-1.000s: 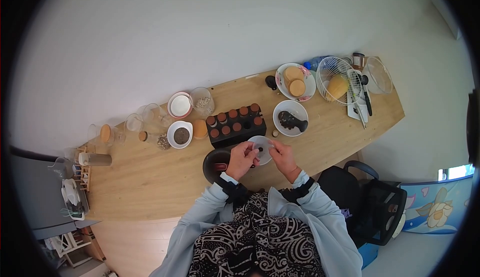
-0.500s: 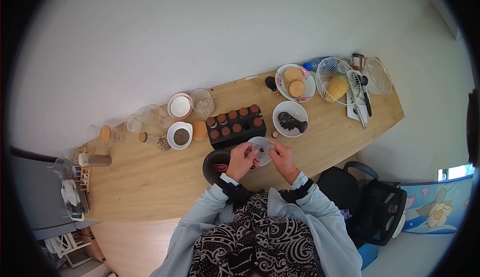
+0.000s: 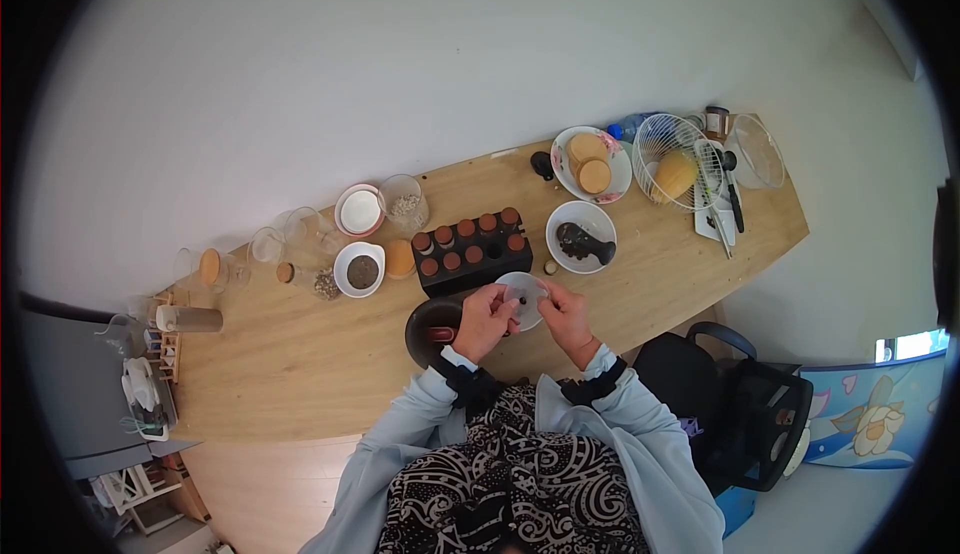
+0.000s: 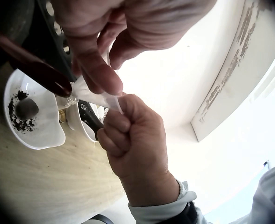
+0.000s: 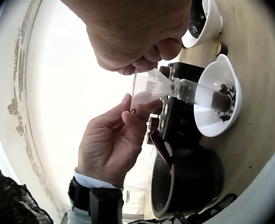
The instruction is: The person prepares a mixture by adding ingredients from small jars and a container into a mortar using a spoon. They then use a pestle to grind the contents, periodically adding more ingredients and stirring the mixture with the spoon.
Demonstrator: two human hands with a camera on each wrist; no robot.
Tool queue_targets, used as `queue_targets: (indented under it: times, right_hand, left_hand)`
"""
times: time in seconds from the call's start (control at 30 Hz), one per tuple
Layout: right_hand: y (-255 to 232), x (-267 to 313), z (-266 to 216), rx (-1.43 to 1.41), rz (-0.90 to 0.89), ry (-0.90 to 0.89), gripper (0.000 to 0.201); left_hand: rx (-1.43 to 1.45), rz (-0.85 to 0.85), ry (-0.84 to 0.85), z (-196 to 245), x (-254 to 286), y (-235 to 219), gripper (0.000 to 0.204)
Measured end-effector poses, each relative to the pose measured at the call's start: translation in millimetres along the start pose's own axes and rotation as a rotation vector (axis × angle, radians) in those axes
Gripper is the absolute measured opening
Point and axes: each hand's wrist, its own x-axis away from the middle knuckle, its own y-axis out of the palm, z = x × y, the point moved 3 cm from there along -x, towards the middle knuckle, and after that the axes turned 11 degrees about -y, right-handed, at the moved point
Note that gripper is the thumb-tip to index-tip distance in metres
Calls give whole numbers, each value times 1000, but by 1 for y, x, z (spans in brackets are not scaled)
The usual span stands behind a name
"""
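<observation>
Both hands pinch the rim of a translucent white funnel [image 5: 151,86] from opposite sides. My left hand [image 3: 483,324] has its thumb and fingers at the left side of the rim. On the other side is my right hand [image 3: 568,319], its fingers curled at the edge. The funnel's spout sits in the threaded neck of a clear vial [image 5: 189,91], which has dark powder at its bottom. That vial stands in a white spouted bowl [image 5: 207,126], with more dark powder around its base. A dark spot shows at the funnel's centre in the head view.
A black rack [image 3: 470,279] of brown-capped vials stands just beyond the hands. Left of them is a dark pot [image 3: 420,339] with a dark red handle [image 3: 440,334]. A small brown cap [image 5: 221,49] lies near a white bowl [image 3: 570,209] holding a black pestle [image 3: 600,251].
</observation>
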Motion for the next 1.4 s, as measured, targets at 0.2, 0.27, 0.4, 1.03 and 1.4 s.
queue_targets:
  times: [0.2, 0.27, 0.4, 1.03, 1.4]
  right_hand:
    - [2, 3, 3, -35, -4, 21, 40]
    - [2, 4, 4, -39, -5, 20, 41]
    - [3, 5, 9, -83, 20, 19, 41]
    - [1, 4, 5, -115, 32, 30, 35]
    - [-14, 4, 9, -569, 194, 332, 34]
  left_hand:
    - [23, 10, -1, -3, -2, -1, 17]
    - [35, 10, -7, -2, 0, 0, 18]
    - [24, -8, -57, 0, 0, -2, 23]
    - [169, 20, -42, -3, -1, -14, 28]
    - [-559, 110, 272, 2, 0, -9, 40]
